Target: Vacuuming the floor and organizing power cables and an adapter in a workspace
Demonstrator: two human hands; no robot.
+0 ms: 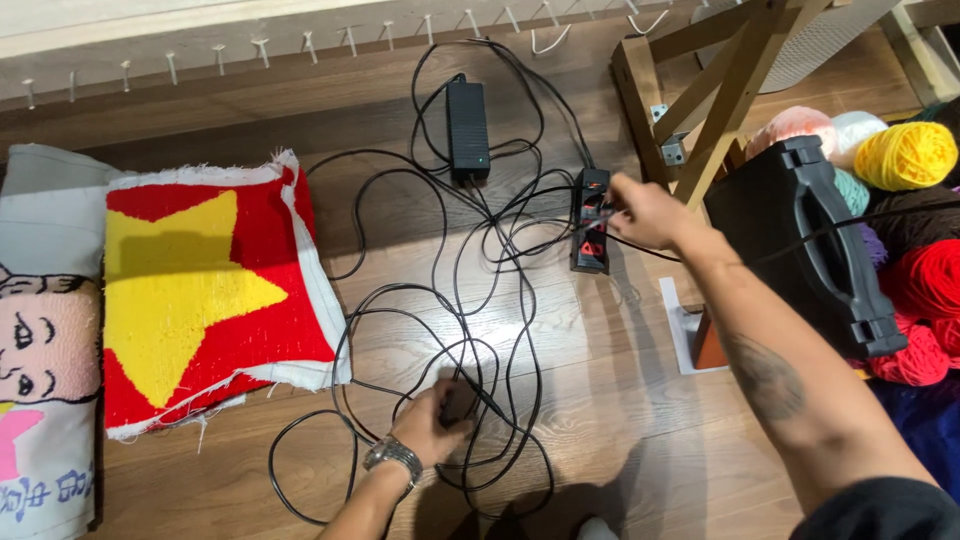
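Observation:
My right hand reaches out to a black power strip on the wooden floor, fingers pinched on a plug at its upper sockets. My left hand, with a metal watch on the wrist, is closed over a small black object among the tangled black cables. A black power adapter brick lies further back, its cable running into the tangle.
A tufted red rug with a yellow star lies at the left beside another tufted piece. A black case and balls of yarn sit at the right. A wooden frame leg stands behind the strip.

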